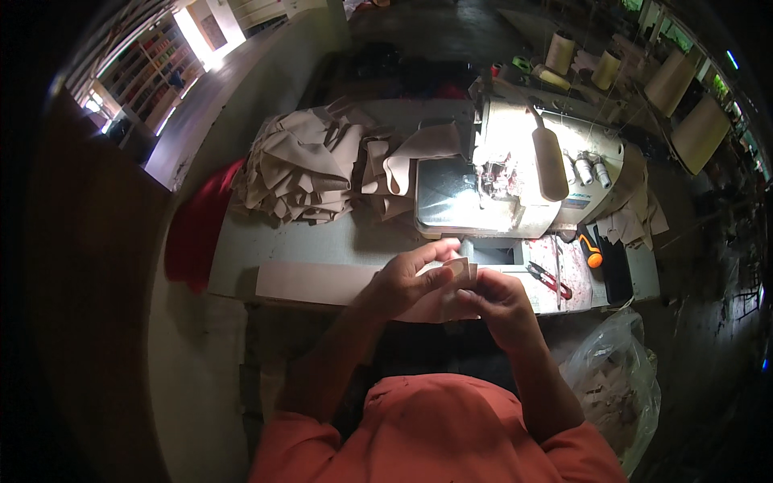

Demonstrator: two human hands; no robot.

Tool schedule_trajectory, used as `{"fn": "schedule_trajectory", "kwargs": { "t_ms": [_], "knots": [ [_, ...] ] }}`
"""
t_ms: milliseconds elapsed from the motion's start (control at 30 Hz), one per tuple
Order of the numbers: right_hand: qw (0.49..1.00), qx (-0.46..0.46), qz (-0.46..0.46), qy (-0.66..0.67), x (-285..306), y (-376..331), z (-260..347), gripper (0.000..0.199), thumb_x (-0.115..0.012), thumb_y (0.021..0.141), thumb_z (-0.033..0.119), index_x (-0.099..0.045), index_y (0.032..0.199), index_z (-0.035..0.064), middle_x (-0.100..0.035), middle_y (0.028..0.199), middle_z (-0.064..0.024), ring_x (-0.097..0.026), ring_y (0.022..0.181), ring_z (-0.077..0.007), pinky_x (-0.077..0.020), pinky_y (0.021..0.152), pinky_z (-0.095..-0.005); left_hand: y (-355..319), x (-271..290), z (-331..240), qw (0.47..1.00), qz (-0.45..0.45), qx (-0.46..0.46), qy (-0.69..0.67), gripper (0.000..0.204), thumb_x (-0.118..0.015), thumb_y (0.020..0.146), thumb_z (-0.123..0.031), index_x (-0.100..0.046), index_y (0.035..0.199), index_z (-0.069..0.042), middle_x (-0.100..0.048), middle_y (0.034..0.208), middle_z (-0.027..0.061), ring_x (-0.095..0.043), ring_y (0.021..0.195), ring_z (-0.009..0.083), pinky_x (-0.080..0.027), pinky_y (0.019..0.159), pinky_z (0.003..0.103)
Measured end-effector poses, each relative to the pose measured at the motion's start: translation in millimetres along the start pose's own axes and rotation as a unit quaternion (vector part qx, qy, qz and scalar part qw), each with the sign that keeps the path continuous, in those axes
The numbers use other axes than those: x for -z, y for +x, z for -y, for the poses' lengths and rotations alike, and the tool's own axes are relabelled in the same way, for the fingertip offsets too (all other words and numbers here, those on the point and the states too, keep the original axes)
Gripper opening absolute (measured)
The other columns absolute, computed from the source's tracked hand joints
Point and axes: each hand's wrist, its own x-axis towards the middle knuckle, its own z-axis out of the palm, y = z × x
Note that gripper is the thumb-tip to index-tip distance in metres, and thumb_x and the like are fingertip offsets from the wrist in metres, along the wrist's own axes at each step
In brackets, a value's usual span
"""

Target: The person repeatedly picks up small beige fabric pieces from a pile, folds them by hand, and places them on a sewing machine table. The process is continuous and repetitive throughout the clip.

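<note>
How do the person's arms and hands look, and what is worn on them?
Both forearms are bare. The left hand and right hand wear no gloves; no rings or watch can be seen. Short orange sleeves cover only the upper arms.

The beige strip (322, 282) looked like soft matt cloth, as did the heaped pieces (302, 165). The sewing machine (515, 173) gleamed, smooth and glossy; the bag (616, 382) was crinkled plastic.

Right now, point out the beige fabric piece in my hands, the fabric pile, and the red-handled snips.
beige fabric piece (460, 270): head view, the small folded end between the fingers.
fabric pile (299, 165): head view, middle of the heap.
red-handled snips (550, 280): head view, the handles.
</note>
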Motion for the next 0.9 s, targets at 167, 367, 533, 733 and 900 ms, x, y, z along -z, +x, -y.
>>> {"fn": "schedule_trajectory", "kwargs": {
  "t_ms": [167,367,533,733,900],
  "knots": [
    [0.999,0.02,0.007,-0.037,6,0,-1,0.019,-0.053,0.08,0.003,-0.05,0.098,-0.0029,-0.055,0.083,-0.0044,-0.054,0.074,-0.0083,-0.0463,0.066,-0.022,5,-5,-25,0.995,-0.048,0.072,0.04,0.018,-0.057,0.079,-0.018,-0.058,0.081,0.0,-0.057,0.071,0.0017,-0.05,0.066,0.0062,-0.041,0.06,0.02],
    [0.998,-0.044,0.007,-0.04,4,-2,0,0.022,-0.052,0.079,0.002,-0.047,0.1,-0.0008,-0.056,0.078,-0.0056,-0.054,0.067,-0.0085,-0.0438,0.057,-0.0196,6,-12,-24,0.981,-0.134,0.042,0.134,0.017,-0.062,0.074,-0.017,-0.059,0.077,0.0,-0.057,0.069,0.0056,-0.052,0.065,0.0089,-0.042,0.058,0.023],
    [0.999,-0.012,0.007,-0.029,5,3,-1,0.02,-0.052,0.08,0.002,-0.047,0.099,-0.0009,-0.058,0.075,-0.0057,-0.056,0.066,-0.0095,-0.0443,0.059,-0.0197,8,-16,-27,0.977,-0.16,0.046,0.131,0.013,-0.062,0.074,-0.012,-0.055,0.071,-0.001,-0.054,0.065,0.0003,-0.047,0.061,0.0048,-0.04,0.054,0.02],
    [0.996,-0.062,-0.025,0.052,9,7,6,0.019,-0.054,0.079,0.004,-0.048,0.096,-0.0015,-0.058,0.076,-0.0072,-0.057,0.066,-0.0113,-0.0456,0.057,-0.0207,22,-13,-28,0.961,-0.177,-0.021,0.212,0.017,-0.066,0.069,-0.014,-0.056,0.07,0.0,-0.055,0.064,0.0063,-0.052,0.057,0.0117,-0.041,0.053,0.026],
    [0.994,0.024,-0.095,0.051,28,30,-9,0.019,-0.056,0.077,0.004,-0.049,0.092,-0.0036,-0.057,0.076,-0.0094,-0.059,0.065,-0.0141,-0.047,0.056,-0.0223,69,-11,-16,0.903,-0.185,-0.135,0.364,0.021,-0.068,0.065,-0.013,-0.053,0.073,0.0,-0.052,0.064,0.0091,-0.051,0.054,0.018,-0.041,0.049,0.027]
  ]
}}
